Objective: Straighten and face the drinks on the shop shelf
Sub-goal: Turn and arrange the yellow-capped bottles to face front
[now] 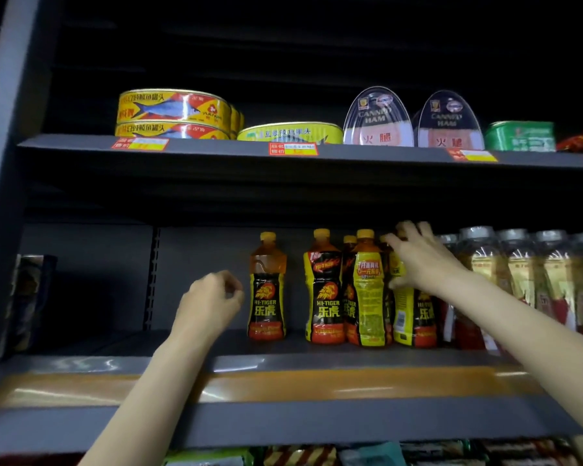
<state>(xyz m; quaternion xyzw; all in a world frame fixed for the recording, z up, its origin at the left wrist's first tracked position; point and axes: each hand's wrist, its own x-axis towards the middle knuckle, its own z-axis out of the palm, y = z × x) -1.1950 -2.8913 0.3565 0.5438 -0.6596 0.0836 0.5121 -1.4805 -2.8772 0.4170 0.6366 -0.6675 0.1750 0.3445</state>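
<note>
Right hand (421, 260) fingers (405, 229) curled round rightmost bottle (405, 314); left hand (212, 299) loosely curled, holding nothing, beside lone bottle (267, 290).

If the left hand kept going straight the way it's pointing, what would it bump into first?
Probably the lone Hi-Tiger bottle. The left hand, loosely curled and holding nothing, points up and right toward it. Depth is unclear, so it might pass in front.
</note>
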